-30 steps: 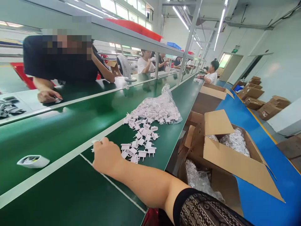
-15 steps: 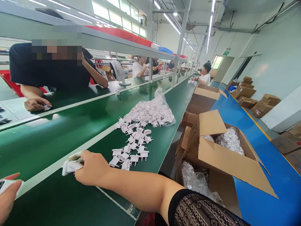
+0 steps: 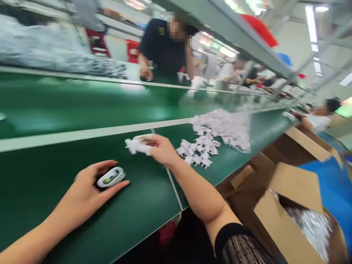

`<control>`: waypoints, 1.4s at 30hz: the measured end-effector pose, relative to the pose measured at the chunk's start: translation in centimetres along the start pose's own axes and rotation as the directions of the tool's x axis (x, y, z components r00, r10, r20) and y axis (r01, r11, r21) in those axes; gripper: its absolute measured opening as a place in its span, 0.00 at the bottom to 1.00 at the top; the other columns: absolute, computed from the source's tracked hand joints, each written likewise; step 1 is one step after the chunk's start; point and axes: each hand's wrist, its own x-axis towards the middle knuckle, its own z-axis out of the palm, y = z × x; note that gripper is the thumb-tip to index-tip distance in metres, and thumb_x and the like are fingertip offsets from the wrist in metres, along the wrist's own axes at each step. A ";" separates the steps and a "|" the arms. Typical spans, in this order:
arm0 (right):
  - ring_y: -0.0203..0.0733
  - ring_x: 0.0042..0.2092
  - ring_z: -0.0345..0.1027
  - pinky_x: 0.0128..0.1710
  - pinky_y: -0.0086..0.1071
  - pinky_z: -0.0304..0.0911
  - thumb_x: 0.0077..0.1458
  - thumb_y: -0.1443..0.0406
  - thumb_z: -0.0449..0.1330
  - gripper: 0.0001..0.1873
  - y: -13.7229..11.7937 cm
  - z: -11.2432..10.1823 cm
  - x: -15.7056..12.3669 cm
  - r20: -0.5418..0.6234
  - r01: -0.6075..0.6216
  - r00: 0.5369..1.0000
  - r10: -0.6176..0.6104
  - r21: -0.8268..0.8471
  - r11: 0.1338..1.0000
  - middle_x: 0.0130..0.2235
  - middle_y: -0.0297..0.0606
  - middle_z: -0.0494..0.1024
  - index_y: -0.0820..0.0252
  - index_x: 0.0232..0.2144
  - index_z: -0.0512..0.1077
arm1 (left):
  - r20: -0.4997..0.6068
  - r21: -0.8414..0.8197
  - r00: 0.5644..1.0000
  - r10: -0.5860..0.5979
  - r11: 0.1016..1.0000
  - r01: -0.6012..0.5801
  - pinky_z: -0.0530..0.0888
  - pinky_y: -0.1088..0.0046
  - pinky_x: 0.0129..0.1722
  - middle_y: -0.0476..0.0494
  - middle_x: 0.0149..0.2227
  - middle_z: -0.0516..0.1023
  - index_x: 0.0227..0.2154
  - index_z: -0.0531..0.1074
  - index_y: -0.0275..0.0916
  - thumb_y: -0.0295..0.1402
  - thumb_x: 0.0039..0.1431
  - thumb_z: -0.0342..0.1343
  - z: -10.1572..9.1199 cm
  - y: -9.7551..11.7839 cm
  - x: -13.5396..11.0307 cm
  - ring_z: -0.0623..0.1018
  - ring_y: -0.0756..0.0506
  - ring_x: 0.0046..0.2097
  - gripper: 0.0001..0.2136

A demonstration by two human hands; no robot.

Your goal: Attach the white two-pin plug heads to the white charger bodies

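My left hand (image 3: 92, 185) is closed around a small white oval housing (image 3: 111, 177); its open face shows greenish and dark parts inside. Further up the green work surface (image 3: 132, 212), my right hand (image 3: 161, 148) pinches white plastic plug pieces (image 3: 133, 145) with covered fingertips; blur hides exactly how many. Beside that hand, on its right, lie loose white plug pieces (image 3: 202, 148) with pins, in a scattered heap. They spread from the mouth of a clear plastic bag (image 3: 242, 128) full of the same pieces.
Open cardboard boxes (image 3: 288, 220) with clear bags inside stand at the right below the bench edge. A pale strip (image 3: 68, 135) runs along the bench. Across it sits a co-worker in a dark shirt (image 3: 158, 44). A shelf beam (image 3: 220, 40) crosses overhead.
The view has swung left, so the bench and heap appear shifted. My left hand with the oval housing has come fully into view. The right hand still holds white pieces.
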 end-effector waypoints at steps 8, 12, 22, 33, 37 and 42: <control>0.42 0.44 0.77 0.47 0.37 0.76 0.52 0.73 0.60 0.25 -1.5 2.1 -4.6 0.279 0.397 0.915 -0.291 -0.495 0.773 0.43 0.37 0.80 0.53 0.51 0.81 | -0.007 -0.237 1.000 0.028 0.971 -0.029 0.77 0.60 0.49 0.42 0.46 0.82 0.47 0.79 0.45 0.59 0.55 0.65 -0.3 -0.5 -0.1 0.79 0.36 0.47 0.26; 0.44 0.47 0.75 0.47 0.39 0.76 0.60 0.76 0.56 0.26 -0.9 3.4 -6.1 0.442 0.611 0.788 -0.429 -0.647 0.456 0.44 0.42 0.77 0.55 0.57 0.77 | 0.014 -0.301 0.998 0.057 0.952 -0.051 0.77 0.61 0.47 0.44 0.42 0.82 0.40 0.80 0.44 0.58 0.57 0.62 -0.2 -0.7 -0.4 0.79 0.37 0.46 0.22; 0.45 0.44 0.75 0.44 0.40 0.76 0.69 0.69 0.56 0.17 -0.4 3.5 -5.3 0.466 0.595 0.787 -0.403 -0.747 0.297 0.41 0.41 0.80 0.52 0.55 0.78 | 0.016 -0.326 0.998 0.058 0.944 -0.049 0.75 0.62 0.45 0.44 0.41 0.82 0.38 0.79 0.44 0.54 0.57 0.61 -0.5 0.0 -0.3 0.77 0.37 0.46 0.19; 0.46 0.42 0.71 0.43 0.41 0.72 0.70 0.69 0.56 0.14 -0.8 4.4 -5.3 0.517 0.617 0.771 -0.373 -0.751 0.236 0.40 0.41 0.79 0.52 0.50 0.79 | 0.047 -0.329 0.998 0.040 0.944 -0.022 0.75 0.60 0.44 0.42 0.39 0.81 0.32 0.75 0.42 0.52 0.54 0.59 -0.7 0.4 -0.1 0.77 0.36 0.46 0.17; 0.45 0.39 0.68 0.39 0.38 0.69 0.67 0.73 0.55 0.14 -1.0 4.7 -5.3 0.540 0.635 0.743 -0.395 -0.756 0.160 0.35 0.40 0.76 0.54 0.47 0.78 | 0.041 -0.336 0.998 0.042 0.941 -0.026 0.74 0.59 0.44 0.42 0.39 0.81 0.31 0.74 0.42 0.52 0.54 0.58 -0.7 0.5 -0.1 0.77 0.36 0.46 0.17; 0.43 0.33 0.61 0.31 0.36 0.60 0.63 0.74 0.55 0.14 -1.0 5.3 -5.5 0.520 0.588 0.756 -0.397 -0.806 0.065 0.30 0.37 0.70 0.54 0.38 0.78 | 0.034 -0.318 0.999 0.032 0.948 -0.020 0.74 0.59 0.43 0.42 0.37 0.80 0.29 0.72 0.43 0.51 0.54 0.57 -0.6 0.6 -0.1 0.77 0.37 0.44 0.16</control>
